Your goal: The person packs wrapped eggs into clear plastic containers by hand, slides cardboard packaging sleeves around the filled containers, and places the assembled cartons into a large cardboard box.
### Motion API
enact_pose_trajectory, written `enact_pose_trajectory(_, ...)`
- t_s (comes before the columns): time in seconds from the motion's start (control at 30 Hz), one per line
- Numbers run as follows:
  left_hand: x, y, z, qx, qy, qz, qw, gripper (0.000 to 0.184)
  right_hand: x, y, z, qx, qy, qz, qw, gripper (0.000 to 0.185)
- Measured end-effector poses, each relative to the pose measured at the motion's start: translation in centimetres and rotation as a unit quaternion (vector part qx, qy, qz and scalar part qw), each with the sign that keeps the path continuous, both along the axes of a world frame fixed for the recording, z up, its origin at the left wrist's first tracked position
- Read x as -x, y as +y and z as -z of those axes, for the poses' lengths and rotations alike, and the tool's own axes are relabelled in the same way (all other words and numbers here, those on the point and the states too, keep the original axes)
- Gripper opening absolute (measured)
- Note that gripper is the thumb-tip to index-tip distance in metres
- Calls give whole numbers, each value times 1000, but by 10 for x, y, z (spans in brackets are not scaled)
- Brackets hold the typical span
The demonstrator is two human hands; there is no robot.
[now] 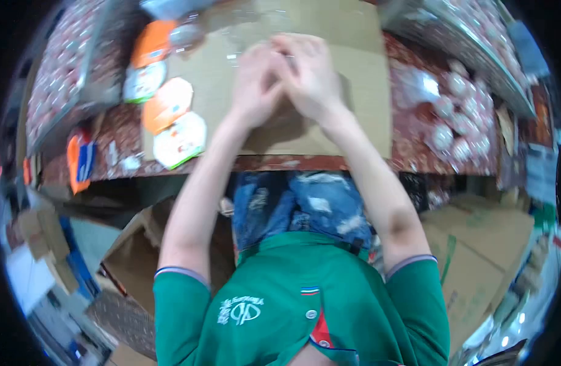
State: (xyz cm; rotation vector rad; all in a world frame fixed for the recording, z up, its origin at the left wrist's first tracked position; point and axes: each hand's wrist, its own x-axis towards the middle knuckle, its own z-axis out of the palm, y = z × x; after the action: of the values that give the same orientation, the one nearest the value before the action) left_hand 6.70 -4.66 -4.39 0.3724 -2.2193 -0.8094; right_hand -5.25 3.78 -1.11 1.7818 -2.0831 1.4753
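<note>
My left hand [253, 82] and my right hand [311, 76] meet over a flat cardboard sheet [369, 91] on the table. Their fingers are bent inward and touch at the tips, closed around something hidden or too small to name. Faint glints of clear material show beside the left fingers. Left of my hands lies a column of orange and white cards [169, 105], partly overlapping. A clear rounded piece [185, 36] sits near the upper cards, blurred.
Clear-walled bins full of small wrapped pieces stand at the left [61, 67] and right [476, 39]. A clear bag of white balls [460, 122] lies on the right of the red patterned table [408, 149]. An orange-and-blue tool [82, 160] rests at the left edge. Open cardboard boxes [476, 244] stand below.
</note>
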Motion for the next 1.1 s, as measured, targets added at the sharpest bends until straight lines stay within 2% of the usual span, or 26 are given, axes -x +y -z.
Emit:
enact_pose_trajectory(0.03, 1, 4, -1, 0, 16, -37, 999, 45, -1, 0, 0, 4, 12, 12, 1000, 33)
enact_pose_trajectory(0.07, 4, 10, -14, -128, 94, -18, 987, 45, -2, -1, 1, 6, -8, 33, 999, 29)
enact_pose_trajectory(0.1, 4, 15, -26, -255, 175, 8, 951, 45, -3, -1, -1, 4, -23, 58, 998, 24)
enact_pose_trajectory(0.13, -2, 15, -31, -388, 288, 31, 875, 45, -4, 0, -2, 10, -23, 54, 998, 24)
enact_pose_trajectory(0.17, -6, 14, -28, -387, 289, 32, 875, 45, -3, 3, -3, -8, 22, 45, 999, 22)
enact_pose_trajectory(0.23, -20, 7, -24, -255, 97, -42, 961, 47, -1, 8, -4, -7, 89, 36, 995, 15)
enact_pose_trajectory(0.27, -29, -3, -27, -156, 49, -44, 986, 47, 2, 13, -6, -7, 88, 37, 995, 15)
enact_pose_trajectory(0.33, -41, -35, -40, -64, 42, -112, 991, 47, 15, 33, -11, -56, 119, 44, 990, 12)
enact_pose_trajectory(0.37, -44, -60, -48, 25, 3, -127, 992, 43, 21, 44, -13, -50, 116, 62, 990, 12)
enact_pose_trajectory(0.4, -45, -83, -47, 153, -69, -183, 969, 38, 28, 56, -14, -52, 117, 64, 990, 12)
enact_pose_trajectory(0.43, -45, -104, -44, 277, -139, -235, 921, 34, 34, 67, -15, -60, 134, 83, 986, 12)
enact_pose_trajectory(0.47, -45, -122, -35, 277, -137, -233, 922, 34, 38, 74, -16, -68, 152, 104, 981, 12)
enact_pose_trajectory(0.53, -40, -144, -17, 319, -260, -311, 857, 32, 35, 76, -17, -76, 154, 121, 978, 11)
enact_pose_trajectory(0.6, -33, -155, -21, 219, -358, -298, 857, 33, 32, 72, -17, -74, 141, 138, 978, 12)
enact_pose_trajectory(0.63, -29, -156, -25, 162, -228, -244, 928, 32, 31, 71, -16, -70, 140, 144, 977, 12)
enact_pose_trajectory(0.67, -24, -150, -25, -77, -99, -212, 969, 30, 31, 68, -16, -62, 142, 149, 977, 12)
enact_pose_trajectory(0.7, -17, -112, -52, -311, 32, -159, 937, 30, 33, 67, -15, -56, 143, 140, 978, 12)
enact_pose_trajectory(0.73, -5, -79, -63, -389, 136, -107, 905, 28, 33, 63, -12, -54, 145, 144, 977, 12)
enact_pose_trajectory(0.8, 15, -20, -70, -455, 156, 19, 876, 24, 33, 57, -7, -55, 103, 134, 984, 13)
enact_pose_trajectory(0.87, 38, 21, -37, -379, 87, 61, 919, 19, 32, 53, -7, -58, 103, 133, 984, 14)
enact_pose_trajectory(0.93, 35, 31, -15, -212, 58, 48, 974, 19, 35, 50, -8, -57, 106, 140, 983, 14)
enact_pose_trajectory(0.97, 26, 26, -9, -135, 26, 25, 990, 27, 35, 51, -7, -51, 99, 143, 983, 14)
enact_pose_trajectory(1.0, 18, 25, -14, -138, 22, 30, 990, 27, 31, 54, -7, -48, 90, 142, 985, 15)
enact_pose_trajectory(1.07, 5, 22, -28, 105, -79, 65, 989, 29, 29, 52, -9, -43, 91, 135, 986, 15)
enact_pose_trajectory(1.1, 5, 34, -35, 106, -60, 35, 992, 36, 29, 51, -8, -46, 94, 129, 986, 15)
